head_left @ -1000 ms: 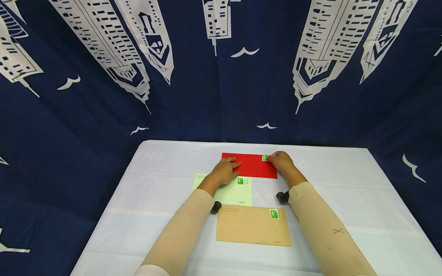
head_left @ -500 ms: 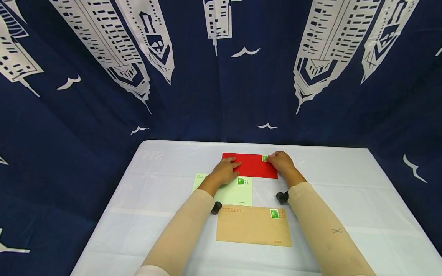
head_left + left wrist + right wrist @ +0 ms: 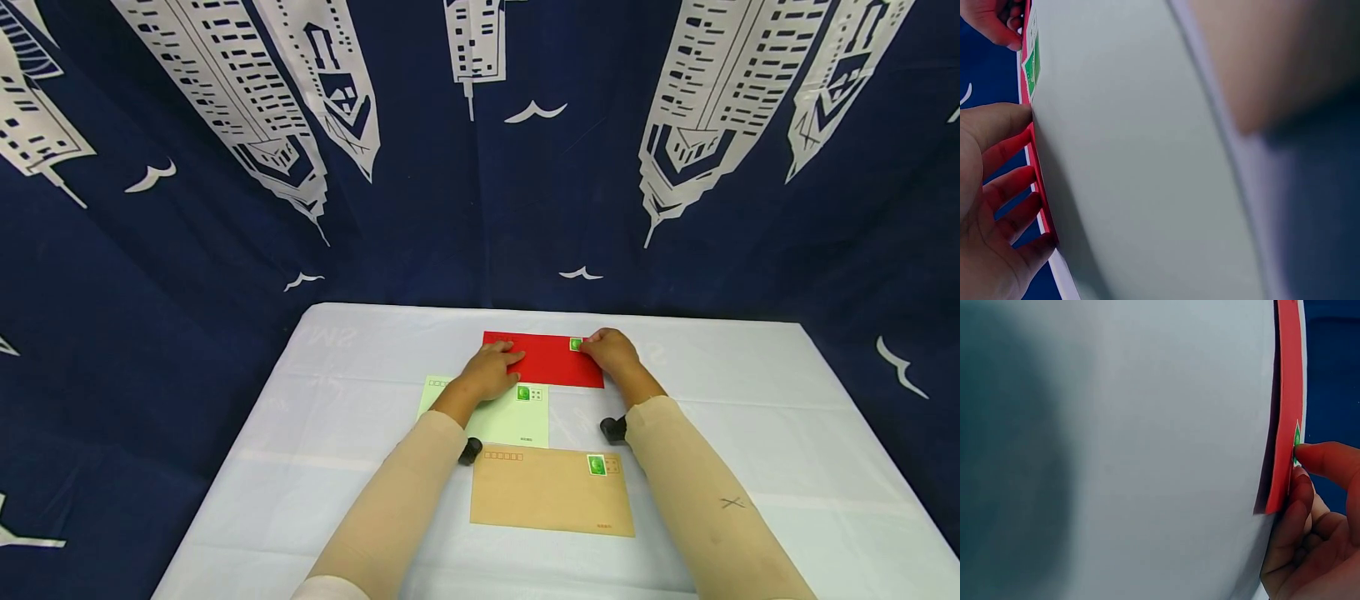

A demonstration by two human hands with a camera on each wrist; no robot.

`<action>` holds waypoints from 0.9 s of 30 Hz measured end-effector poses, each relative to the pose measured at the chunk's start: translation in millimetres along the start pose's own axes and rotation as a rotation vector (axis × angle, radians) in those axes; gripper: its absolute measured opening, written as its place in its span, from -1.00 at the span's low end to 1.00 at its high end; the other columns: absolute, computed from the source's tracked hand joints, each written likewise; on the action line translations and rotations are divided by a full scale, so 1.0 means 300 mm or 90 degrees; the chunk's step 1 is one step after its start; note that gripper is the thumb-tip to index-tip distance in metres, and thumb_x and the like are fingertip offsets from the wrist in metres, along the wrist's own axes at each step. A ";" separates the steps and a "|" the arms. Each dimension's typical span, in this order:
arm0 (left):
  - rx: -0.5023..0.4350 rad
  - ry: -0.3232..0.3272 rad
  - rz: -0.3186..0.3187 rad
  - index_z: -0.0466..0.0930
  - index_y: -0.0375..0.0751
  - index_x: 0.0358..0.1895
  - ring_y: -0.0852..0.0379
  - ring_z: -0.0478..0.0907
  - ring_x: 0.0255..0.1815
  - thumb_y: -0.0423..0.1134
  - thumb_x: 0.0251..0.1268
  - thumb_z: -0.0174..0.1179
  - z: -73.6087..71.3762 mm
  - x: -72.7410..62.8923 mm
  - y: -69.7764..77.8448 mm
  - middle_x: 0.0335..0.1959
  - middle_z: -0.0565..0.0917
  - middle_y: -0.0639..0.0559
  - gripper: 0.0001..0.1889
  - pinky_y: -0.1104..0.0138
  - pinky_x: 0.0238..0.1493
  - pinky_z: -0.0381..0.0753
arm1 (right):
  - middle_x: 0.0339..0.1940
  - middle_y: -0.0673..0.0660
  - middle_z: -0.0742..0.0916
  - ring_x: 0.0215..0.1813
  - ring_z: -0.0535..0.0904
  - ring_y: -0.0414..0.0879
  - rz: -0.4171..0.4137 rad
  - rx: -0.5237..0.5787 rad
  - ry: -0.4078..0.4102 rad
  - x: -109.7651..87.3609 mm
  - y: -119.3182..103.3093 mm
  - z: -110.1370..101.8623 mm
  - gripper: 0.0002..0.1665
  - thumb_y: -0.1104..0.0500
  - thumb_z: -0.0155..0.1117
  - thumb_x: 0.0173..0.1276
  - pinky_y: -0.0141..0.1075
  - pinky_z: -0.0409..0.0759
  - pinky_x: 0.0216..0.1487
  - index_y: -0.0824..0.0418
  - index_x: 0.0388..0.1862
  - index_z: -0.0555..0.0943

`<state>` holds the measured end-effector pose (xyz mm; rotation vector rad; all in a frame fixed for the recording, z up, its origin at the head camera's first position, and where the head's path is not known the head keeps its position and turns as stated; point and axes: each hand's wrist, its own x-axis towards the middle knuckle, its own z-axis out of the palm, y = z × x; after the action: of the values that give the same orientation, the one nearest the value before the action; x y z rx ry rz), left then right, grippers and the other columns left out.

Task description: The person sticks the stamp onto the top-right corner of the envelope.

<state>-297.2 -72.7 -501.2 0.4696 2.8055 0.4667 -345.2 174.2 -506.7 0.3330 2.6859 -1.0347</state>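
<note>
A red envelope (image 3: pixel 551 367) lies at the far side of the table. My left hand (image 3: pixel 486 372) rests on its left part with fingers spread, and the left wrist view shows those fingers (image 3: pixel 1019 178) extended onto the red paper. At the envelope's upper right corner is a small green stamp (image 3: pixel 575 343). My right hand (image 3: pixel 615 353) pinches the stamp's edge between thumb and curled forefinger; in the right wrist view the thumb (image 3: pixel 1319 453) covers part of the stamp (image 3: pixel 1297 434). Whether the stamp lies fully flat is hard to see.
A pale green envelope (image 3: pixel 510 425) with a green stamp (image 3: pixel 522 393) lies partly under my left forearm. Nearer is a brown envelope (image 3: pixel 551 496), also bearing a green stamp (image 3: pixel 597 465). Behind the white table (image 3: pixel 750 467) hangs a dark blue printed cloth (image 3: pixel 420 225).
Both hands keep the same places on the red envelope and stamp. Only a very slight shift of the whole head view shows.
</note>
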 end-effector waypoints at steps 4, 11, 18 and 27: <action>0.002 0.003 0.004 0.32 0.09 0.53 -0.04 0.07 0.66 -0.04 0.54 0.07 0.005 0.004 -0.002 0.63 0.21 0.02 -0.45 0.15 0.66 0.10 | -0.27 0.13 0.58 -0.20 0.45 -0.02 -0.007 -0.003 0.001 -0.002 -0.001 -0.001 -0.74 0.05 0.21 0.41 -0.31 0.36 -0.27 0.24 -0.16 0.55; -0.003 0.000 0.001 0.31 0.10 0.53 -0.04 0.06 0.66 -0.04 0.54 0.06 0.006 0.004 -0.002 0.63 0.21 0.03 -0.46 0.14 0.66 0.09 | -0.27 0.13 0.58 -0.23 0.44 -0.04 -0.004 -0.005 0.001 -0.002 -0.002 0.000 -0.75 0.05 0.21 0.41 -0.32 0.37 -0.29 0.24 -0.17 0.54; -0.003 -0.001 0.001 0.31 0.10 0.53 -0.03 0.06 0.66 -0.04 0.54 0.06 0.005 0.001 0.001 0.62 0.22 0.03 -0.45 0.13 0.66 0.10 | -0.24 0.15 0.60 -0.20 0.46 -0.01 0.014 0.004 -0.005 0.006 0.003 0.002 -0.73 0.03 0.22 0.42 -0.30 0.38 -0.26 0.23 -0.15 0.55; 0.006 -0.006 -0.004 0.30 0.13 0.54 -0.04 0.04 0.67 -0.02 0.54 0.06 -0.012 -0.007 0.005 0.63 0.20 0.04 -0.45 0.10 0.66 0.08 | -0.38 0.04 0.57 -0.30 0.48 -0.13 0.029 0.177 -0.032 0.025 0.014 -0.006 -0.74 0.08 0.12 0.53 -0.46 0.49 -0.29 0.28 -0.07 0.53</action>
<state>-295.8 -73.0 -497.0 0.4647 2.8000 0.4486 -351.4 179.4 -510.4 0.4101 2.4783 -1.3863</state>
